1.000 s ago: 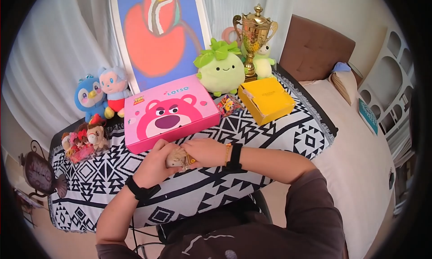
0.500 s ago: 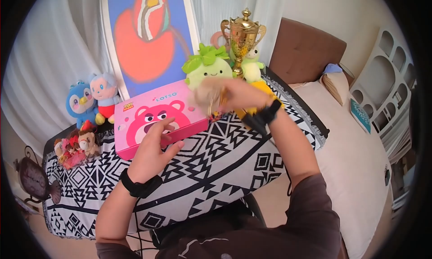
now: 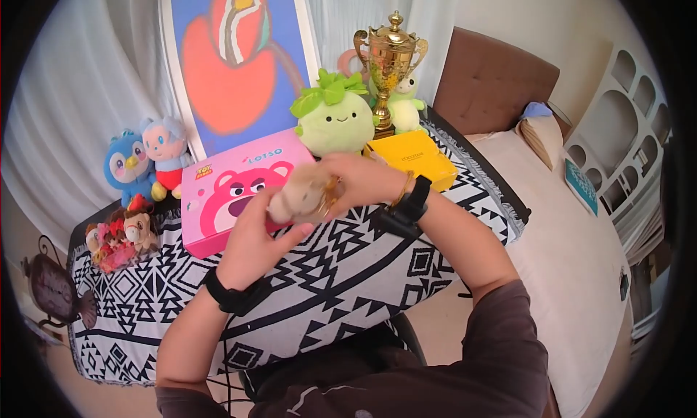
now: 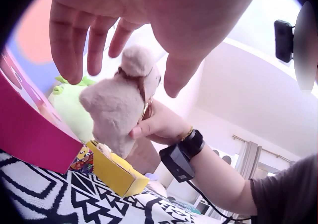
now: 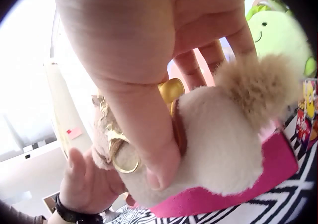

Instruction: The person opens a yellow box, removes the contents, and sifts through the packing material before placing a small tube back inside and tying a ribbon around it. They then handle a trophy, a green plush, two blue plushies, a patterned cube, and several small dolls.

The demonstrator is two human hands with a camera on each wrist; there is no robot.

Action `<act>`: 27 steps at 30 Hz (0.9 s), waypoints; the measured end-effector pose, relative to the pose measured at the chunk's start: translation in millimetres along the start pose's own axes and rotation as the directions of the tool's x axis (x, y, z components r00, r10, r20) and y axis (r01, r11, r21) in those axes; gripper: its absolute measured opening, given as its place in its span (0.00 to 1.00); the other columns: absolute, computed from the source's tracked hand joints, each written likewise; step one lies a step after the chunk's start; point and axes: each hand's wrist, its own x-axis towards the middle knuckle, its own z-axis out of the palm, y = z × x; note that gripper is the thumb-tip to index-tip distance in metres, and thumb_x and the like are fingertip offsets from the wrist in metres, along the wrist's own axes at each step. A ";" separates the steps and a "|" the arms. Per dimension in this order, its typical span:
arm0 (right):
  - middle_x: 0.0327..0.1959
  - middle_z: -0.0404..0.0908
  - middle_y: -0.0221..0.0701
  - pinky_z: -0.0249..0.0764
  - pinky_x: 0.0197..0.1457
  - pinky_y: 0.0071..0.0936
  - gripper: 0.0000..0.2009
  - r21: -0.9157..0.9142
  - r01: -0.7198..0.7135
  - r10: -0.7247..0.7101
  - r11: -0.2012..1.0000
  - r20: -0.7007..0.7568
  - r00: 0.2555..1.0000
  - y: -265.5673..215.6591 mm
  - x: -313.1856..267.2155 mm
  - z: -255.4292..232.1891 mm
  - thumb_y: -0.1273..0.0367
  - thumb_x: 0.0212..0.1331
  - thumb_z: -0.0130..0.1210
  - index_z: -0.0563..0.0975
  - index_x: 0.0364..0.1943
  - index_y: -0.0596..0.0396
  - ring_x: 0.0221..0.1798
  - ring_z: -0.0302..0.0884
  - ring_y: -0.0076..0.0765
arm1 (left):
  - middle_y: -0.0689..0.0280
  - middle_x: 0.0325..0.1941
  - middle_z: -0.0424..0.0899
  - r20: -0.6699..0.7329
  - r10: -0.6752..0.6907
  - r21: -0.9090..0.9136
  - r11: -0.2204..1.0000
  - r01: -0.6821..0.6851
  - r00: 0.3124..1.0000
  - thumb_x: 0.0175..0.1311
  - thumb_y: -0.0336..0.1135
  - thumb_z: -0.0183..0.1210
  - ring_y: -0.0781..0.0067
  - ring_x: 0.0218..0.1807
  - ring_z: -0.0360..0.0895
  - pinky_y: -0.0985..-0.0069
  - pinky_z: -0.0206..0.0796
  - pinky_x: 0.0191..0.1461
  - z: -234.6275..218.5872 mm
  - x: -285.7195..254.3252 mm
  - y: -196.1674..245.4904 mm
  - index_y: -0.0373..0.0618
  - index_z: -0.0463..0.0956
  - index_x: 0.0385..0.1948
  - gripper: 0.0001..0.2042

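A cream plush keychain toy [image 3: 303, 191] hangs in the air over the front of the pink box. My right hand [image 3: 367, 182] holds it, thumb pressed across its body in the right wrist view. There a brown strap, a gold ring [image 5: 125, 159] and a fluffy tan tuft [image 5: 262, 89] show on the toy. My left hand [image 3: 253, 233] is at the toy's left side, fingers extended and thumb spread apart. In the left wrist view, its fingers [image 4: 64, 45] stand around the toy's small rounded end without gripping it.
Behind the hands are the pink Lotso box [image 3: 207, 233], a green plush [image 3: 334, 124], a yellow box [image 3: 417, 160] and a gold trophy [image 3: 392, 62]. Blue and grey plushes [image 3: 163, 153] and a pack of small dolls [image 3: 123, 236] stand left on the patterned cloth [image 3: 319, 287].
From both hands together at the toy, my right hand swung it up and right, then brought it back left and lower. My left hand parted from it and now is beside it again, fingers spread.
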 end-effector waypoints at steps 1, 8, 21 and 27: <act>0.38 0.77 0.40 0.71 0.44 0.33 0.28 0.004 0.004 -0.004 1.000 0.006 1.000 0.4 4.6 2.4 0.62 0.33 0.72 0.77 0.45 0.56 0.40 0.75 0.45 | 0.55 0.44 0.77 -0.005 -0.007 0.000 1.000 0.007 1.000 0.53 0.37 0.67 0.59 0.43 0.76 0.68 0.70 0.46 1.8 -1.0 -4.5 0.37 0.70 0.51 0.25; 0.44 0.76 0.41 0.70 0.54 0.32 0.31 -0.008 -0.207 0.201 0.978 0.276 0.940 62.8 7.3 -23.8 0.64 0.33 0.74 0.75 0.47 0.57 0.49 0.75 0.44 | 0.58 0.33 0.77 -0.034 -0.095 0.090 0.991 0.098 0.995 0.52 0.36 0.67 0.61 0.37 0.76 0.69 0.67 0.42 -21.9 -25.3 -26.7 0.37 0.77 0.40 0.16; 0.34 0.82 0.42 0.74 0.44 0.35 0.28 -0.423 -0.440 0.576 0.792 0.281 0.767 114.1 15.7 4.9 0.67 0.27 0.75 0.79 0.40 0.57 0.40 0.80 0.47 | 0.62 0.36 0.76 -0.050 -0.268 0.217 0.937 0.273 0.962 0.49 0.28 0.67 0.70 0.40 0.74 0.76 0.65 0.48 -94.0 -91.7 -33.7 0.35 0.75 0.44 0.18; 0.35 0.82 0.43 0.74 0.45 0.35 0.28 -0.483 -0.288 0.409 0.827 0.165 0.897 77.7 27.0 -47.8 0.61 0.27 0.74 0.80 0.39 0.59 0.40 0.80 0.48 | 0.59 0.34 0.79 -0.132 -0.264 0.139 0.949 0.282 0.955 0.48 0.30 0.68 0.66 0.37 0.76 0.73 0.67 0.43 -97.8 -100.3 -52.0 0.36 0.77 0.42 0.18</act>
